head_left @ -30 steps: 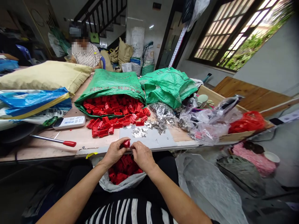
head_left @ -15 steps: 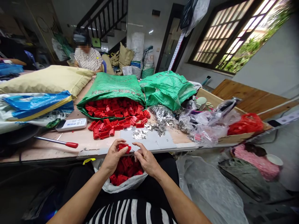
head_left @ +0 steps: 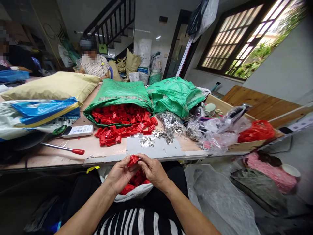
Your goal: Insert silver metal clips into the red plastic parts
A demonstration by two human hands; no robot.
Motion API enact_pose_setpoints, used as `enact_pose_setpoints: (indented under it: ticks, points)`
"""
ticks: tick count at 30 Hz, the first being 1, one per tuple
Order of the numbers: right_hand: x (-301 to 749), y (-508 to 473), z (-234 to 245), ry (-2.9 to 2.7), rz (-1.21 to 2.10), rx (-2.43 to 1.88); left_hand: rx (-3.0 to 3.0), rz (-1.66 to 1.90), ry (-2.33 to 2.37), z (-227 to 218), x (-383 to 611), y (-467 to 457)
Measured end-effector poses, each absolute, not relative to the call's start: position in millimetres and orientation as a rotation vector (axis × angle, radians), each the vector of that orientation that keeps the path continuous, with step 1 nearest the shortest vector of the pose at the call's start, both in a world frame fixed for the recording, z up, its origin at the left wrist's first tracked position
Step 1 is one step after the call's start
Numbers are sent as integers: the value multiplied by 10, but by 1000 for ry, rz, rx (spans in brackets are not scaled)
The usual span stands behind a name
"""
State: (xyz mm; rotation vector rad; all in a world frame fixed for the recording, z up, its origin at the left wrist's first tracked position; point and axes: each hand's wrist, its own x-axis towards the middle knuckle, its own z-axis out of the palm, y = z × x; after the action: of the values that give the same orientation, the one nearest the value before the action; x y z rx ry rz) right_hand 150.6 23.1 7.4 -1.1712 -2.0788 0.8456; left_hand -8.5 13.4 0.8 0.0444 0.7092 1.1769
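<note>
My left hand (head_left: 121, 174) is closed around a small red plastic part (head_left: 132, 161), held just in front of the table edge. My right hand (head_left: 153, 168) meets it from the other side, thumb and index finger pinched against the part. Whatever lies between those right fingertips is too small to make out. Below both hands, a white sack (head_left: 137, 193) full of similar red parts (head_left: 138, 179) rests in my lap. On the table ahead, thin silvery metal pieces (head_left: 147, 141) lie in a small patch on a grey sheet (head_left: 156, 150).
Red parts spill from a green sack (head_left: 119, 89); another green sack (head_left: 174, 94) lies beside it. A red-handled lever (head_left: 77, 151) and a white box-shaped device (head_left: 79, 131) are at left. Plastic bags fill a wooden tray (head_left: 256, 145) at right. A person (head_left: 94, 63) sits across the table.
My right hand has moved left to the red part, and its fingertips now touch it. My left hand has turned the part and shifted slightly right.
</note>
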Motion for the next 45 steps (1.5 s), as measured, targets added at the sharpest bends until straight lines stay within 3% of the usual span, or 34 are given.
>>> enact_pose_setpoints:
  ticks: [7,13,17,21,25,32,37,45]
  points:
    - [1517,259,-13,-1878,1045,-1098,116,1138,704,-95,-59,104]
    - [1636,318,-160,-1869,1123,-1175,645,1222,956,-246,-141,130]
    - [1788,415,-213,-1925,944,-1381,860,1252,1114,-285,-209,178]
    - [1960,576,-187,-1947,562,-1677,1055,1291,1222,-256,-311,270]
    - [2134,770,-160,-1913,344,-1851,1665,1386,1616,-217,-495,467]
    - [2298,1080,-170,-1910,176,-1966,2189,845,2308,-252,-750,832]
    - [2245,1306,-143,-1929,116,-2025,2324,651,2307,-366,-799,917]
    - [2155,1484,-173,-1955,79,-2081,2330,757,2201,-390,-807,852]
